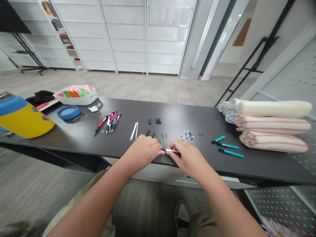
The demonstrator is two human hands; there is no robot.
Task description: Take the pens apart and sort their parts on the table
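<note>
Both my hands rest at the near edge of a dark table [74, 138]. My left hand [143, 149] and my right hand [186, 156] are closed in a pinch on the two ends of a thin white and black pen part [170, 150] between them. Just beyond my left hand lie small black pen pieces [149, 133] and two white refill tubes [134, 131]. Further right are tiny metal and teal bits [187, 134] and teal pens [228, 146]. A group of pink, black and blue pens [110, 121] lies to the left.
Three rolled striped towels [271, 126] are stacked at the table's right end. At the left stand a yellow and blue container [22, 117], a blue lid [67, 112] and a white tray of coloured items [76, 93]. White cabinets line the far wall.
</note>
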